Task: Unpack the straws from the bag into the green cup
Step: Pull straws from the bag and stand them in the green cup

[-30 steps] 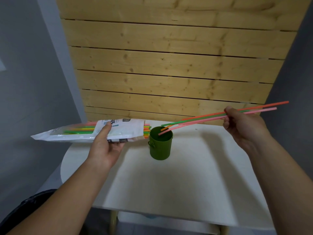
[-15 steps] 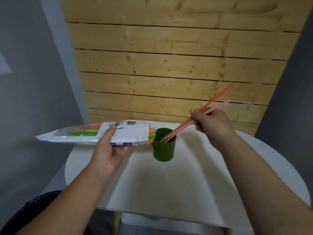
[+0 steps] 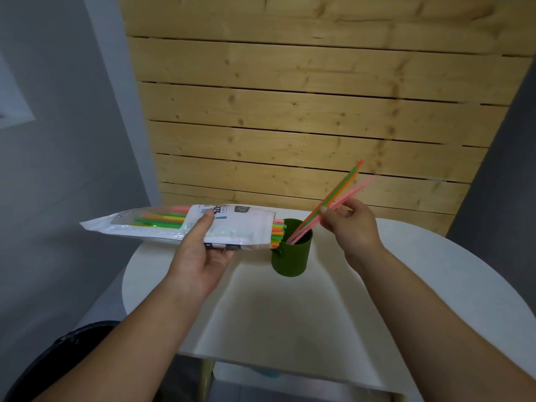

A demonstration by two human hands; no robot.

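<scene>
Over the cup (image 3: 292,256), right hand (image 3: 352,226) pinched straws (image 3: 333,195) tilted up-right, tips inside; left hand (image 3: 200,256) gripped the bag (image 3: 174,224).

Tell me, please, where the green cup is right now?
In the head view the green cup stands on the white table, centre-right, just right of the bag mouth and below the right hand.

Shiny see-through plastic bag (image 3: 162,227) with a white paper-like label, smooth bright plastic straws (image 3: 338,195), matt green cup (image 3: 293,256), smooth matt white tabletop (image 3: 406,285), rough pale wood wall (image 3: 304,111) with knots
</scene>
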